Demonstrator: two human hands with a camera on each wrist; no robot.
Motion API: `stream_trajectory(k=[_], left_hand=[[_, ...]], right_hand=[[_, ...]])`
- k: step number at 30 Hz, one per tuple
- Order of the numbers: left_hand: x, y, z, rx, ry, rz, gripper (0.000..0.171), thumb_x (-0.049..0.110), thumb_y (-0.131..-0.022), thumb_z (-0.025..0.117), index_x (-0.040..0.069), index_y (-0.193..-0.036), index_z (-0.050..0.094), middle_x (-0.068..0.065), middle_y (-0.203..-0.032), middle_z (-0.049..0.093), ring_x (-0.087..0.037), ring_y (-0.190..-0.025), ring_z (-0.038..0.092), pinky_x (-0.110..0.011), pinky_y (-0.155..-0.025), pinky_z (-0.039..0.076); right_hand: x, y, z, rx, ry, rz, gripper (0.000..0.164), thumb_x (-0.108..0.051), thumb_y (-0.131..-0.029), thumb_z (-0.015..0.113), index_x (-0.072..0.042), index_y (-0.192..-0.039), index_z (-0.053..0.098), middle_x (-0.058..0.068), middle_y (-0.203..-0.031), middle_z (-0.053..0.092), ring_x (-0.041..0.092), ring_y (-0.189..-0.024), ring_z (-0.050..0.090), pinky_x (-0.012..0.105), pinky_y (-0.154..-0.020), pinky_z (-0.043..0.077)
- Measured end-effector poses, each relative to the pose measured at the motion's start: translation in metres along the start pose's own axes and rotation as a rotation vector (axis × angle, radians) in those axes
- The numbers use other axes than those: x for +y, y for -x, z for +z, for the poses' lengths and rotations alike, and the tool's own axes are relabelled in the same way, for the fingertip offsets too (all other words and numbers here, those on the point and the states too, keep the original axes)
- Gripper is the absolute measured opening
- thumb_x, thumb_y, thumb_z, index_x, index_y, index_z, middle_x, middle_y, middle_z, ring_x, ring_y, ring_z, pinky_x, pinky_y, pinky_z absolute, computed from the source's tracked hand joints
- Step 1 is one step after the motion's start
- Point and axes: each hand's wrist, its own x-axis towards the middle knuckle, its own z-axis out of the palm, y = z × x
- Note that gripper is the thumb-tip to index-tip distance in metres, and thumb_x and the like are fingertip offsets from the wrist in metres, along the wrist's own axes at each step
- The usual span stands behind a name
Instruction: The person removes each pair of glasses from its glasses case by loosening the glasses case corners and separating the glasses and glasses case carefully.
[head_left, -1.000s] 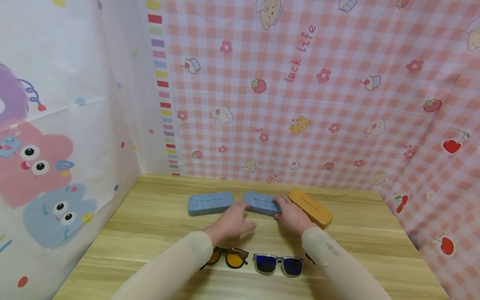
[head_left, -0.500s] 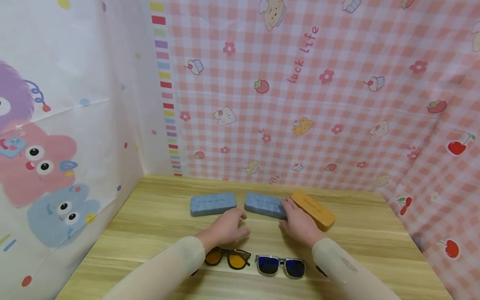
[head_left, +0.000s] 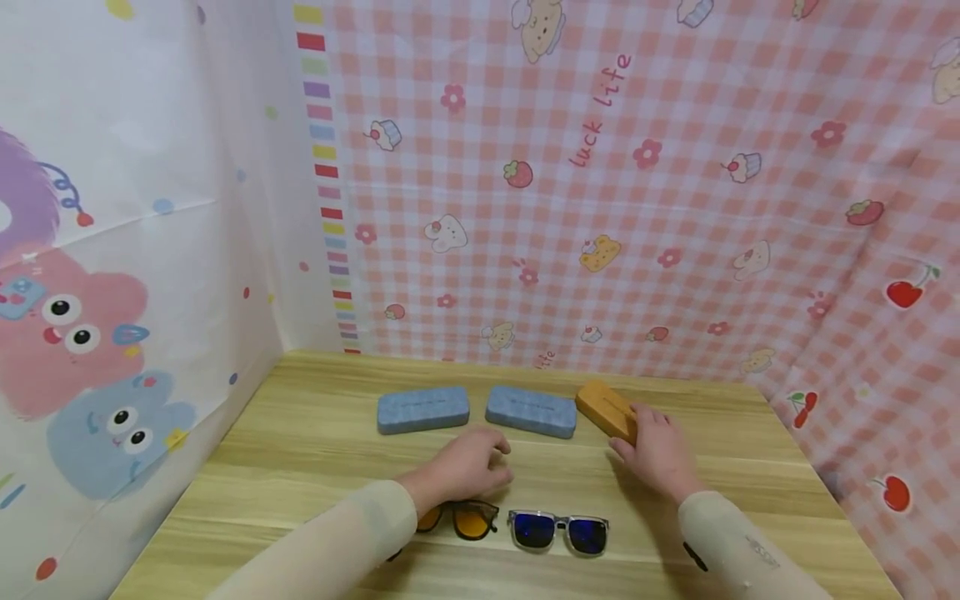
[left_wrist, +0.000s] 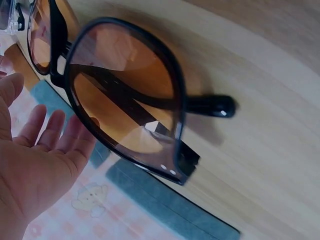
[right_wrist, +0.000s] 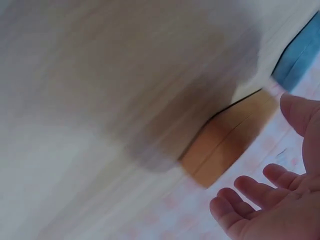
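My right hand [head_left: 660,450] is at the right end of an orange glasses case [head_left: 606,408], covering part of it in the head view. In the right wrist view, thumb and fingers are spread near that case [right_wrist: 225,137]. Loosely bent and holding nothing, my left hand [head_left: 463,465] hovers in front of two blue glasses cases, a left one [head_left: 423,411] and a right one [head_left: 531,412]. Below it lie black-framed sunglasses with amber lenses [head_left: 472,523], partly hidden by the wrist. Clear-framed sunglasses with dark blue lenses [head_left: 534,531] lie to their right.
A small dark object [head_left: 696,557] shows beside the right sleeve, mostly hidden. The wood-patterned table [head_left: 300,417] ends at a pink checked cloth [head_left: 480,275] behind and a white printed sheet [head_left: 247,167] at left.
My right hand has moved right, from the right blue case to the right end of the orange case. The left hand has drawn back slightly from the blue cases.
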Motion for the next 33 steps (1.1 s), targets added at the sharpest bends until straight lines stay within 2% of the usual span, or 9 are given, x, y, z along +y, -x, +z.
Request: stream_trajectory(k=[2, 6, 12, 18, 24, 33], left_hand=[[0.003, 0.0, 0.001, -0.004, -0.005, 0.009, 0.038, 0.033, -0.101, 0.073, 0.01, -0.131, 0.072, -0.007, -0.136, 0.071, -0.027, -0.129, 0.066, -0.044, -0.108, 0.057], [0.006, 0.0, 0.004, -0.011, -0.003, 0.022, 0.037, 0.031, -0.101, 0.073, 0.008, -0.13, 0.072, -0.008, -0.133, 0.072, -0.026, -0.126, 0.067, -0.043, -0.107, 0.057], [0.005, -0.002, 0.007, -0.005, -0.017, 0.036, 0.037, 0.031, -0.101, 0.073, 0.009, -0.13, 0.072, -0.007, -0.132, 0.073, -0.025, -0.125, 0.068, -0.042, -0.106, 0.057], [0.005, -0.004, 0.008, -0.005, -0.032, 0.048, 0.036, 0.031, -0.101, 0.073, 0.009, -0.128, 0.073, -0.007, -0.131, 0.074, -0.025, -0.125, 0.069, -0.041, -0.107, 0.057], [0.004, -0.005, 0.008, -0.003, -0.038, 0.062, 0.036, 0.031, -0.1, 0.074, 0.008, -0.127, 0.073, -0.008, -0.129, 0.075, -0.026, -0.124, 0.069, -0.041, -0.107, 0.057], [-0.005, -0.001, 0.006, 0.003, -0.014, 0.028, 0.039, 0.034, -0.102, 0.072, 0.009, -0.132, 0.071, -0.007, -0.132, 0.074, -0.025, -0.125, 0.069, -0.042, -0.106, 0.058]], right_hand=[[0.009, 0.001, -0.001, -0.029, -0.018, 0.037, 0.074, -0.035, -0.096, 0.079, 0.013, -0.145, 0.049, 0.039, -0.133, 0.064, 0.056, -0.119, 0.062, 0.067, -0.105, 0.049], [0.024, 0.003, -0.001, -0.071, -0.044, 0.053, 0.072, -0.038, -0.097, 0.078, 0.01, -0.145, 0.051, 0.035, -0.126, 0.068, 0.045, -0.103, 0.068, 0.061, -0.091, 0.056], [0.033, 0.005, -0.005, -0.088, -0.084, 0.039, 0.063, -0.032, -0.099, 0.076, 0.008, -0.144, 0.055, 0.034, -0.129, 0.069, 0.044, -0.106, 0.071, 0.062, -0.092, 0.057], [0.033, 0.002, -0.006, -0.106, -0.083, 0.031, 0.063, -0.029, -0.096, 0.08, 0.007, -0.141, 0.056, 0.028, -0.12, 0.072, 0.032, -0.094, 0.068, 0.055, -0.085, 0.057], [0.034, 0.002, -0.004, -0.097, -0.093, 0.042, 0.059, -0.027, -0.097, 0.078, 0.007, -0.14, 0.056, 0.028, -0.118, 0.073, 0.032, -0.092, 0.068, 0.055, -0.084, 0.057], [0.035, 0.005, -0.003, -0.084, -0.176, 0.091, 0.053, -0.027, -0.1, 0.075, 0.005, -0.138, 0.055, 0.027, -0.116, 0.072, 0.031, -0.093, 0.068, 0.054, -0.083, 0.057]])
